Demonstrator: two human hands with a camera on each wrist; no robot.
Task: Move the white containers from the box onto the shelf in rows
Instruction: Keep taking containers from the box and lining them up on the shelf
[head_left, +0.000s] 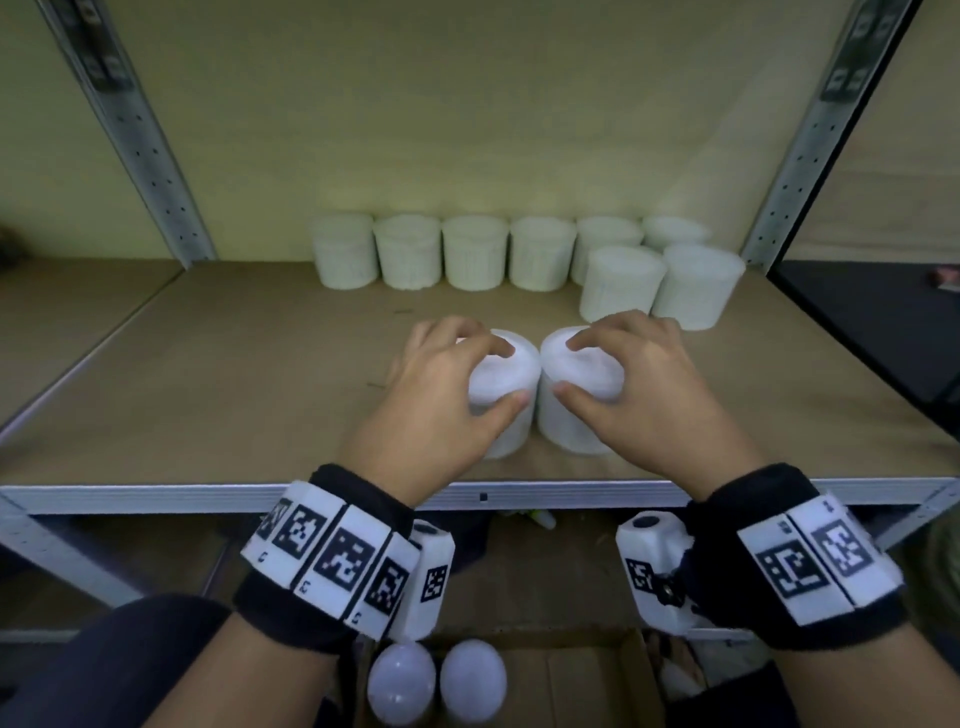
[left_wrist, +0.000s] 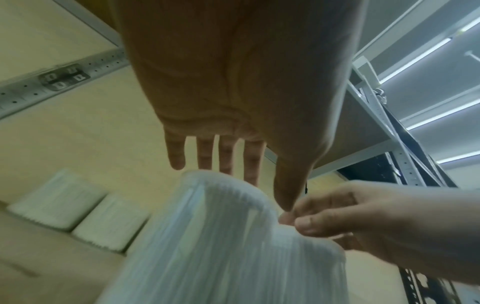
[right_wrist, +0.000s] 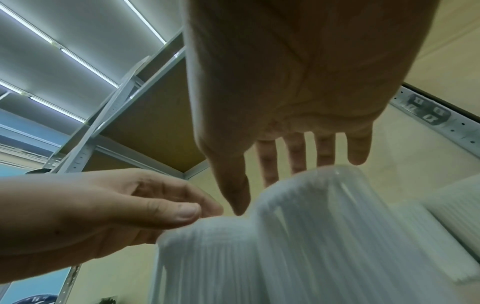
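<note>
Two white ribbed containers stand side by side, touching, near the front of the brown shelf board (head_left: 234, 364). From above, my left hand (head_left: 511, 374) grips the top of the left container (head_left: 506, 434), thumb on the near side and fingers over the far rim. My right hand (head_left: 569, 366) grips the right container (head_left: 569, 428) the same way. In the left wrist view my left fingers (left_wrist: 228, 156) reach over its container (left_wrist: 221, 236). The right wrist view shows the right container (right_wrist: 324, 226) under my right fingers (right_wrist: 296, 152).
Several white containers form a row (head_left: 475, 252) along the back wall. Two more (head_left: 621, 283) (head_left: 698, 286) stand in front of it at the right. Metal uprights (head_left: 135, 135) (head_left: 810, 156) flank the shelf. Below, a cardboard box (head_left: 582, 675) holds two more containers (head_left: 400, 680).
</note>
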